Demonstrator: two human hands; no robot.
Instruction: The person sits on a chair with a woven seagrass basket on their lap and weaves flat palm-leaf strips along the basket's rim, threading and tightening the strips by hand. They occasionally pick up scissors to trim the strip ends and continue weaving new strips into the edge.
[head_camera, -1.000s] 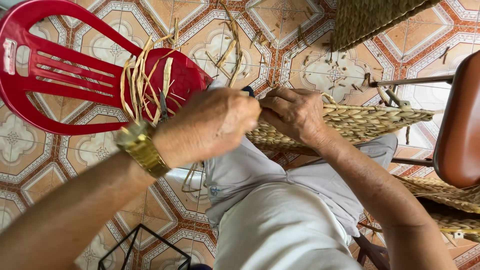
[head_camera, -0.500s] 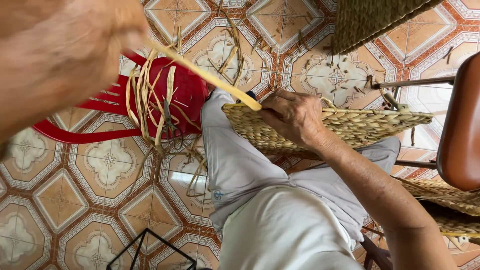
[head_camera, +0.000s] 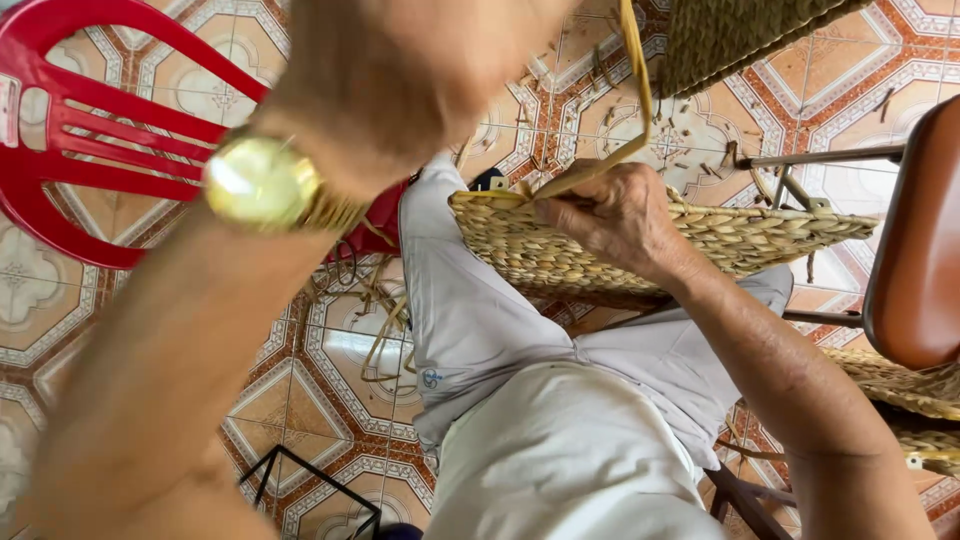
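both hands on one strand (head_camera: 632, 90): left hand (head_camera: 420, 70), blurred, grip unreadable, has swung up close to the lens since half a second ago, drawing it taut. right hand (head_camera: 615, 215) closed, pinning the strand's base at the woven panel (head_camera: 760, 235) rim on the lap.
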